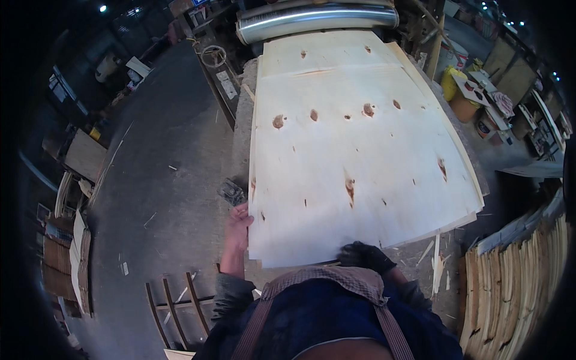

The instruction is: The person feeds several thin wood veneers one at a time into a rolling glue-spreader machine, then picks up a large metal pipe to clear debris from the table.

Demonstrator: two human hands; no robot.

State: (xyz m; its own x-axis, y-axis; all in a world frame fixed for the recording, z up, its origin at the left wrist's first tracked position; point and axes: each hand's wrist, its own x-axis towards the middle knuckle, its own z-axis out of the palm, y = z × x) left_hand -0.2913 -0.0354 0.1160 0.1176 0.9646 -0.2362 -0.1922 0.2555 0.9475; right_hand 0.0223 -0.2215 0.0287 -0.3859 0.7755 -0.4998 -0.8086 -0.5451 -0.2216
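Note:
A stack of pale wood veneer sheets (360,150) with brown knots spreads out before me, its edges slightly out of line. My left hand (240,223) is bare and has its fingers closed on the left edge of the veneer, close to the near corner. Just beyond those fingers is a dark, crumpled thing (231,192), whose kind I cannot make out. On my right hand (365,257) is a dark glove; its fingers are bent at the near edge of the veneer, and the fingertips are hard to see.
A shiny metal roller (318,24) spans the far end of the stack, with a handwheel (213,56) to its left. More veneer (516,288) stands at the lower right. A slatted frame (179,306) is at lower left. Buckets (465,107) and wood scraps (440,264) lie right.

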